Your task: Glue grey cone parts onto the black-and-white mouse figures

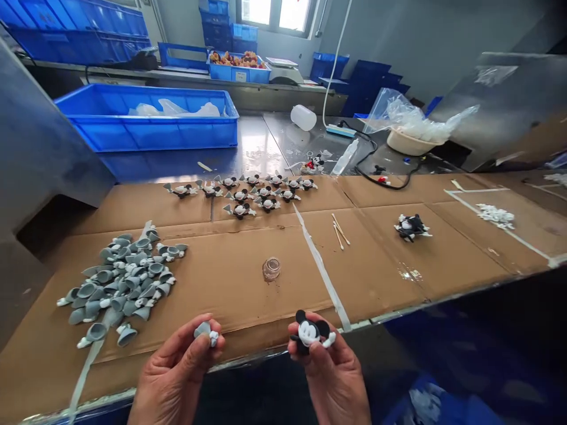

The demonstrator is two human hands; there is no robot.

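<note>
Fingers of the left hand (175, 378) pinch a small grey-and-white toy part (205, 333) against the thumb; the right hand (332, 375) is closed around a black-and-white Mickey Mouse figure (309, 332), its face turned up and its body held between thumb and fingers. Both hands hang just past the front edge of the cardboard (230, 295), over the dark space below; nothing stands between them and the cardboard. Straight ahead sits a small glass jar (271, 268); to its right lie a few cotton swabs (339, 231); a strip of white tape (323, 277) runs across the cardboard between them. A heap of grey toy parts (121, 283) fills the left side; rows of small mouse figures (243, 195) line the far edge; a darker cluster of figures (411, 227) lies to the right; white bits (496, 216) sit inside a taped square. Beyond the cardboard, on a steel table (266, 147), stand a long blue crate (146, 118) holding clear plastic bags, a white bottle (303, 117) on its side and a bowl (405, 141) under a plastic bag; a black cord (381, 177) trails nearby; another blue crate (239, 72) of colourful pieces sits on the far shelf.
</note>
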